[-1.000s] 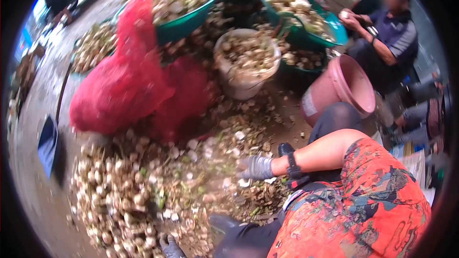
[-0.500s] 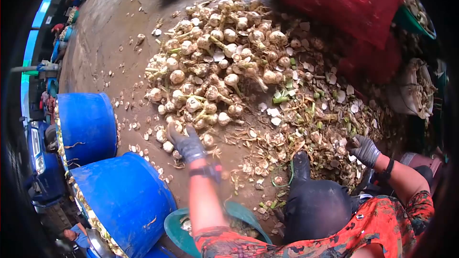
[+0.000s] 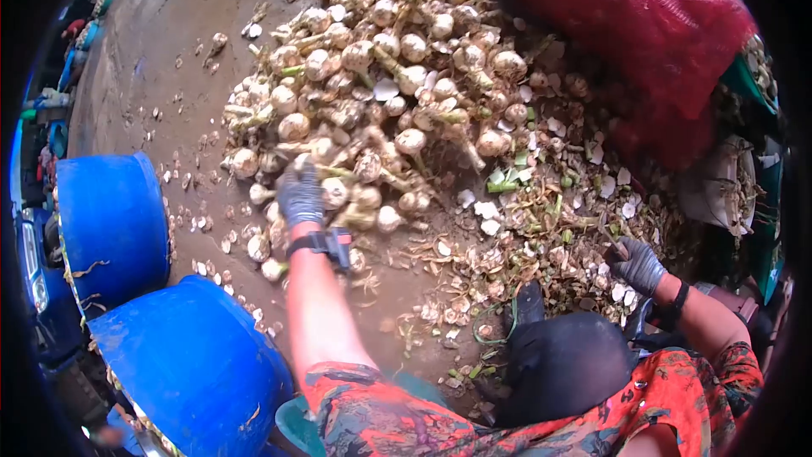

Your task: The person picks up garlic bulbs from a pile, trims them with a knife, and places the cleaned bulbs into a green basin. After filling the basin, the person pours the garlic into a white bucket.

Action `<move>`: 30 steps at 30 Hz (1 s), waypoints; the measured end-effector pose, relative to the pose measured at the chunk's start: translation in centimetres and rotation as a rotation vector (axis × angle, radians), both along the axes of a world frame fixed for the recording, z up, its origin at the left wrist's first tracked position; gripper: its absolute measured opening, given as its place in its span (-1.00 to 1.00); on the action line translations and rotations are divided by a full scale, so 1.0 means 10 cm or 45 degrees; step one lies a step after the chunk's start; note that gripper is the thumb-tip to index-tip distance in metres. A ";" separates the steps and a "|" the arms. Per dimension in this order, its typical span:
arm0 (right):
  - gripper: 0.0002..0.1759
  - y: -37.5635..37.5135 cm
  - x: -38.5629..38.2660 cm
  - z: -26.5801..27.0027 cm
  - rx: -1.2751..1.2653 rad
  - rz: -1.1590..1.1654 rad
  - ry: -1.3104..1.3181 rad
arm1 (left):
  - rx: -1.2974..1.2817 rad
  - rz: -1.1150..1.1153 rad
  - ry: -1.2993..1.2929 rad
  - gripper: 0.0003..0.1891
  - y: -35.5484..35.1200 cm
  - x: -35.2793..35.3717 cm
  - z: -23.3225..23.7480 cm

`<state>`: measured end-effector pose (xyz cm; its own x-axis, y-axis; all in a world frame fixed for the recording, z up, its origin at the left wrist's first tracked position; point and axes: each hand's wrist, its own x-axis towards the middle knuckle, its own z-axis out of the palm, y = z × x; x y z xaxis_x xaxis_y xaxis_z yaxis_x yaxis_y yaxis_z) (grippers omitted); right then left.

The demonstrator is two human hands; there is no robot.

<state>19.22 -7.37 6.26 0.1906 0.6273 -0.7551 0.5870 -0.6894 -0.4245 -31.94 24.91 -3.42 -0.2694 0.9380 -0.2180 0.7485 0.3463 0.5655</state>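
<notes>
A large heap of soil-stained garlic bulbs (image 3: pixel 355 59), many with stalks attached, lies on the brown ground. My left hand (image 3: pixel 302 195), in a grey glove, reaches into the near left side of the heap. Its fingers touch bulbs but are blurred, so their grip does not show. To the right, my right hand (image 3: pixel 640 267), also gloved, is closed above scattered peels and cut stalks (image 3: pixel 541 237). Something thin seems to stick out of that fist, too small to make out.
Two blue tubs (image 3: pixel 186 364) stand at the left. A green basin (image 3: pixel 296 427) sits partly behind my left arm. Red mesh sacking (image 3: pixel 626 25) lies at upper right, above a white bucket (image 3: pixel 719 182). My dark knee (image 3: pixel 562 364) is in front of me.
My left hand has moved forward and left, from the heap's near edge further onto the bulbs. My right hand stays closed in nearly the same place. The view has shifted slightly.
</notes>
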 end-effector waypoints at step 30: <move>-0.83 0.37 -0.25 0.03 0.012 0.123 -0.175 | 0.159 -0.001 -0.417 -0.48 -0.90 -0.42 0.55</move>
<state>16.72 -3.65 6.54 0.2298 0.6546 -0.7202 0.7036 -0.6231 -0.3417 -36.15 15.95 2.12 -0.2033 0.9631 -0.1766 0.5206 0.2590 0.8135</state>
